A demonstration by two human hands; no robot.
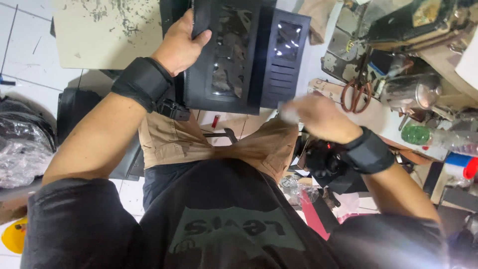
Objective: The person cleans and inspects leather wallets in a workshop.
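Hands, two, each with a black wrist strap, and one black wallet panel [239, 55] between them. The panel is open flat, with two clear plastic windows and a row of card slots on its right leaf. The left hand [180, 46] grips the panel's left edge — thumb folded over the front, fingers behind — and holds it up above the lap. The right hand [318, 117] is blurred, just below and right of the panel's lower corner, not touching it; something pale shows at its fingertips, but whether the hand is closed on it cannot be told.

The person wears tan trousers [174, 142] and a dark shirt. To the right stands a cluttered table [383, 117] with one pair of brown-handled scissors [354, 94], a sewing machine [418, 25], a steel cup [411, 92] and a plastic bottle with a green base [438, 137]. The floor is white tile [25, 55] — a grey board [107, 32] lies on it at upper left, and a crumpled plastic bag [22, 149] at far left.
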